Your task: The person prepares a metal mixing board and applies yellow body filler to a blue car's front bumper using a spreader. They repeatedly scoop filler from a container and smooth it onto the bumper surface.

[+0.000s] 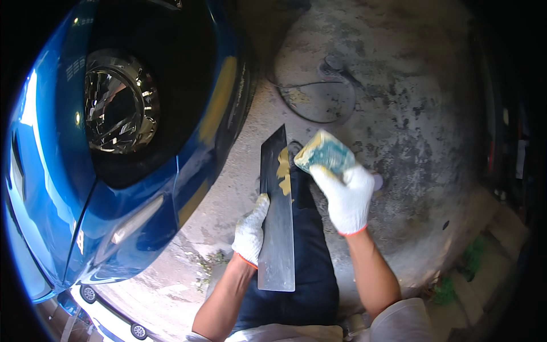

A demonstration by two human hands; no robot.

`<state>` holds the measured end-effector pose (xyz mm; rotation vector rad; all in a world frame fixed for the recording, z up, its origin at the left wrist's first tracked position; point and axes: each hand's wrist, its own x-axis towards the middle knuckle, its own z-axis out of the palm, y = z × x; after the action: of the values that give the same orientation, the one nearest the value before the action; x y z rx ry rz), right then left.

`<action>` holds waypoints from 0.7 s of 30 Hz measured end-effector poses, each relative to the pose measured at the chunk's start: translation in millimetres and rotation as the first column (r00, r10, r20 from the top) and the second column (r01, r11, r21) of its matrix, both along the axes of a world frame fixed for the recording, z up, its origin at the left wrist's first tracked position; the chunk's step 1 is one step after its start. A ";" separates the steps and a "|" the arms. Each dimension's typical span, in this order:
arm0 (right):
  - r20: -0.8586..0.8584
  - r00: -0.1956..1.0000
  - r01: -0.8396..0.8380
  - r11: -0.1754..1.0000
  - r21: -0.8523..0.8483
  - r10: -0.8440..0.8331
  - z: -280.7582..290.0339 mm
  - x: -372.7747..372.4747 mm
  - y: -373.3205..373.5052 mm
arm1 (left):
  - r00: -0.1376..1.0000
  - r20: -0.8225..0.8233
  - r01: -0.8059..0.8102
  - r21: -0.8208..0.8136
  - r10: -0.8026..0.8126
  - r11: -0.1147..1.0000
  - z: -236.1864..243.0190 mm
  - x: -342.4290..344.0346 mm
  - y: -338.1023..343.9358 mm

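My left hand (pixel 249 233), in a white knit glove with an orange cuff, grips the edge of a long dark flat board (pixel 277 245) over my legs. A smear of yellow filler putty (pixel 284 171) lies on the board's far half. My right hand (pixel 350 196), gloved alike, is closed on a flat green putty spreader (pixel 332 155) with yellow putty caked on its edges. The spreader is just right of the board, apart from it. To the left stands a blue car with its bumper (pixel 149 236) facing me; a yellowish putty patch (pixel 219 105) runs along its edge.
A power sander (pixel 337 69) with a looping hose or cord (pixel 322 121) lies on the stained concrete floor (pixel 410 142) ahead. The car's headlight (pixel 122 102) is at far left. A white car (pixel 111 319) shows at lower left. Green plants (pixel 444 290) grow at lower right.
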<state>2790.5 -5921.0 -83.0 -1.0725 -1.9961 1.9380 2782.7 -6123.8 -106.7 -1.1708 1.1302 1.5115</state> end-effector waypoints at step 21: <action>0.003 0.997 0.081 0.993 -0.081 -0.081 -64.6 -90.7 52.1 | 0.992 -0.050 0.104 -0.150 -0.112 0.983 -28.5 -1.0 -1.6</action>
<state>2699.8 -5868.8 -147.6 -1.1528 -1.8580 1.9924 2781.7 -6125.4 -135.3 -1.1498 1.3427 1.4066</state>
